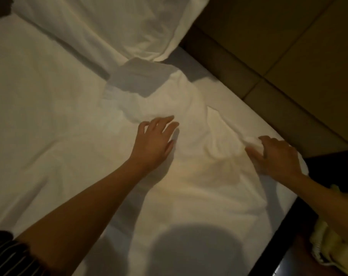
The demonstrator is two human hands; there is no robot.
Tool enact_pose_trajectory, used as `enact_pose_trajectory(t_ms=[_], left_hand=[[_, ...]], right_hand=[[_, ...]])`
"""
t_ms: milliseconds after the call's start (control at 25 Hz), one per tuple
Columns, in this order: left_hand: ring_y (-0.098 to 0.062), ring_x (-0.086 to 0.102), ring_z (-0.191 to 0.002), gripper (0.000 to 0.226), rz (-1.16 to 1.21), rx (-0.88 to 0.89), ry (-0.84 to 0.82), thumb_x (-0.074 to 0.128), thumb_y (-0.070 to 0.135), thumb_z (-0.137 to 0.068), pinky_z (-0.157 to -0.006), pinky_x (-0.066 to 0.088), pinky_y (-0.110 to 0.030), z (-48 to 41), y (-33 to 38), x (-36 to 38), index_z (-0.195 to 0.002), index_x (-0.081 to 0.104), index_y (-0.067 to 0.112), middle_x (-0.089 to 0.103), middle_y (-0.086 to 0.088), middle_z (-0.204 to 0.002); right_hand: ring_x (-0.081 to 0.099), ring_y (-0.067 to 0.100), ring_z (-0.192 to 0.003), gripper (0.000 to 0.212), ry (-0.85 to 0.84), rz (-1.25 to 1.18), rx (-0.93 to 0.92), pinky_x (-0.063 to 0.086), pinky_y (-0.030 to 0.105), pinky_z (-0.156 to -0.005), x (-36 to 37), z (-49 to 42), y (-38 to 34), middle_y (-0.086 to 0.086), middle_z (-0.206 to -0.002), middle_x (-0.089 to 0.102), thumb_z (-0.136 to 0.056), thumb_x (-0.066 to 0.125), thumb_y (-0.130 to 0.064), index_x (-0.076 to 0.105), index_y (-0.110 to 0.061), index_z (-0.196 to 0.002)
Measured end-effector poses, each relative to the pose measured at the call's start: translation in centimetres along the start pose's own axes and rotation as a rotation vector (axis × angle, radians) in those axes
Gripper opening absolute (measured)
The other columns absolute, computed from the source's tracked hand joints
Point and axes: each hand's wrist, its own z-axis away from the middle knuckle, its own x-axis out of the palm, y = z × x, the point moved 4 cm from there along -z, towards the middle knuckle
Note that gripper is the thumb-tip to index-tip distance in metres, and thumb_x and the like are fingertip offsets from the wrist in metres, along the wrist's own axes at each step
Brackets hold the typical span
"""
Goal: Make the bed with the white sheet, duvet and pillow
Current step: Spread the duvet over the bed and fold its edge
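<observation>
The white sheet (49, 116) covers the bed and lies smooth on the side left of the pillow (109, 26). Below the pillow it is rumpled into ridges and folds. The pillow itself lies at the top of the bed, with one corner close to the padded headboard (288, 46). Just under that corner a flap of white cloth sits in grey shadow.

The left hand (153, 144) is well below the pillow, palm down on the sheet. Its fingers are straight and spread wide, the tips at the edge of the rumpled patch. A dark striped sleeve (3, 253) shows at the elbow, far below the pillow.

The right hand (276, 156) is below and to the right of the pillow, near the bed's edge. Its fingers are curled, and it pinches a small bunch of the sheet between thumb and fingers. Creases run from that bunch toward the left hand.

A pale yellow cloth (326, 242) hangs under the right forearm, off the bed. A round shadow (191, 248) falls on the sheet furthest from the pillow.
</observation>
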Motion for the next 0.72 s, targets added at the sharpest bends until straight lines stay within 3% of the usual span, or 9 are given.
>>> enact_pose_trajectory(t_ms=[80,160,240,320,400,480,600,720], left_hand=[[-0.029,0.044,-0.128,0.059,0.018,0.034,-0.071,0.062,0.033,-0.084,-0.099,0.033,-0.045,-3.5,2.8,1.1,-0.139,0.044,0.019,0.043,-0.009,-0.145],[-0.033,0.017,-0.144,0.095,-0.103,0.021,-0.327,0.065,0.051,-0.081,-0.108,0.022,-0.057,-5.8,4.1,2.8,-0.152,0.007,0.025,0.01,-0.008,-0.159],[-0.033,-0.013,-0.145,0.114,-0.267,0.045,-0.511,0.058,0.069,-0.076,-0.11,0.006,-0.064,-8.8,4.3,4.5,-0.143,-0.026,0.032,-0.023,-0.004,-0.157],[-0.032,-0.025,-0.141,0.123,-0.383,0.06,-0.663,0.057,0.076,-0.07,-0.108,-0.003,-0.067,-10.4,4.4,6.0,-0.14,-0.034,0.033,-0.032,-0.001,-0.153],[-0.031,-0.022,-0.143,0.125,-0.416,0.061,-0.773,0.054,0.082,-0.065,-0.106,-0.008,-0.069,-11.6,4.0,7.6,-0.143,-0.03,0.032,-0.023,0.0,-0.157],[-0.03,-0.006,-0.146,0.118,-0.321,0.06,-0.801,0.044,0.087,-0.062,-0.106,-0.008,-0.069,-13.3,3.8,8.1,-0.149,-0.015,0.033,-0.002,0.0,-0.16],[-0.028,0.023,-0.14,0.102,-0.186,0.039,-0.78,0.034,0.086,-0.062,-0.109,0.008,-0.067,-14.8,3.8,9.0,-0.147,0.017,0.034,0.027,-0.002,-0.152],[-0.027,0.037,-0.131,0.094,-0.298,0.015,-0.771,0.042,0.085,-0.065,-0.11,0.014,-0.061,-15.0,4.1,10.2,-0.138,0.035,0.028,0.044,-0.004,-0.14]], right_hand=[[0.059,0.037,-0.088,0.057,-0.012,-0.066,0.042,0.042,0.04,-0.071,0.2,0.1,1.7,0.021,-0.091,0.062,-0.084,0.048,-0.059,0.056,-0.005,-0.1],[0.058,0.034,-0.08,0.051,-0.104,-0.212,0.066,0.036,0.033,-0.059,1.5,0.5,3.1,0.015,-0.077,0.056,-0.082,0.042,-0.062,0.045,-0.012,-0.082],[0.057,0.03,-0.073,0.046,-0.159,-0.317,0.06,0.032,0.031,-0.056,2.2,0.2,3.9,0.008,-0.07,0.053,-0.081,0.041,-0.064,0.036,-0.019,-0.071],[0.056,0.027,-0.069,0.046,-0.13,-0.336,0.053,0.034,0.03,-0.056,2.5,-0.7,4.8,0.01,-0.073,0.059,-0.084,0.048,-0.062,0.035,-0.02,-0.067],[0.055,0.027,-0.067,0.047,-0.059,-0.262,-0.005,0.033,0.03,-0.056,2.0,-1.8,5.6,0.012,-0.076,0.063,-0.086,0.048,-0.061,0.039,-0.016,-0.072],[0.059,0.031,-0.071,0.047,0.0,-0.205,-0.061,0.031,0.03,-0.058,1.7,-2.7,6.3,0.012,-0.076,0.062,-0.087,0.047,-0.06,0.041,-0.014,-0.08],[0.061,0.028,-0.083,0.052,-0.072,-0.178,-0.033,0.033,0.029,-0.063,3.1,-3.1,7.5,0.005,-0.083,0.058,-0.088,0.04,-0.064,0.046,-0.015,-0.104],[0.056,0.021,-0.091,0.059,-0.108,-0.153,-0.011,0.035,0.028,-0.064,4.6,-3.4,7.7,0.006,-0.098,0.061,-0.088,0.033,-0.067,0.044,-0.015,-0.114]])
